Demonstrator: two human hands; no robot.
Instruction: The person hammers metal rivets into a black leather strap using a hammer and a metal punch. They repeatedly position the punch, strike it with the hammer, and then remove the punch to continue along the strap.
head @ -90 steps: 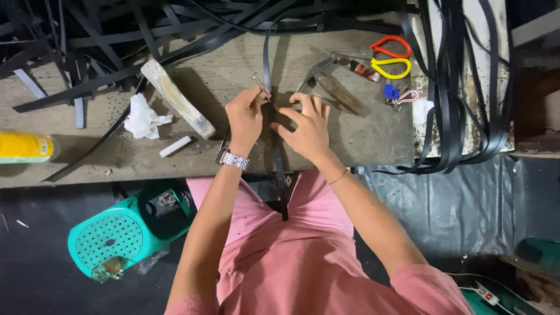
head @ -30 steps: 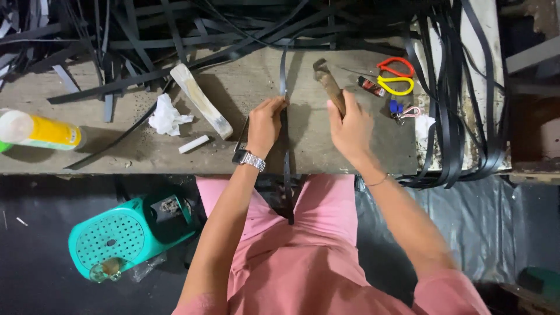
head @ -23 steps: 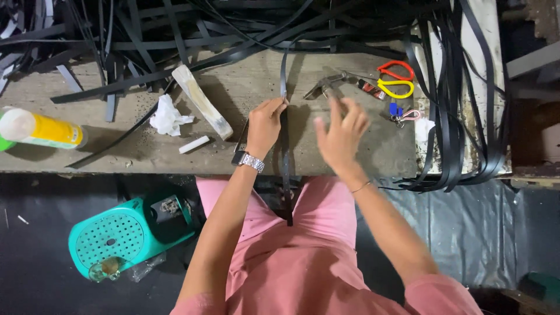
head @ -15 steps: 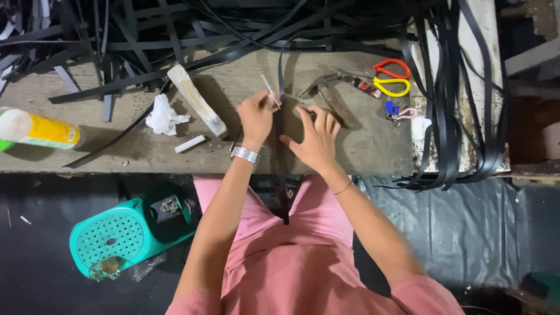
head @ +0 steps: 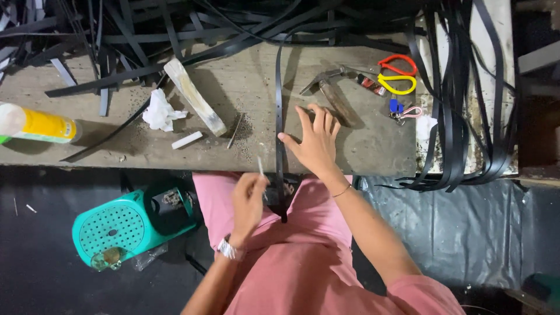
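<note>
In the head view, a worn wooden bench (head: 146, 146) is seen from above, its far edge buried under a tangle of black strips (head: 192, 23). More black strips (head: 461, 116) are draped over the bench end, well to the right of the right hand (head: 315, 140). Just beyond that hand's fingertips a hammer (head: 332, 93) is laid, and further right a pair of red and yellow scissors (head: 399, 73) and a small bunch of keys (head: 402, 111) are found. To the left of both hands, a pale wooden block (head: 195, 96), a crumpled white tissue (head: 158, 114), a short white stick (head: 186, 140) and a thin nail (head: 235, 129) are scattered; a yellow tube (head: 41, 123) is set at the far left edge. Below the bench, left of the left hand (head: 248, 201), a teal perforated basket (head: 128, 224) is seen on the dark floor.

A single black strip (head: 279, 111) is run from the pile straight down across the bench and over its near edge to the lap. The right hand is spread flat on the bench, fingers open, with the thumb pressed against the strip's right side; nothing is grasped. The left hand is held off the bench, over the lap, just left of the strip's lower end, closed around a thin pale pin (head: 261, 166) whose tip is pointed up. The strip is not touched by that hand as far as can be told.
</note>
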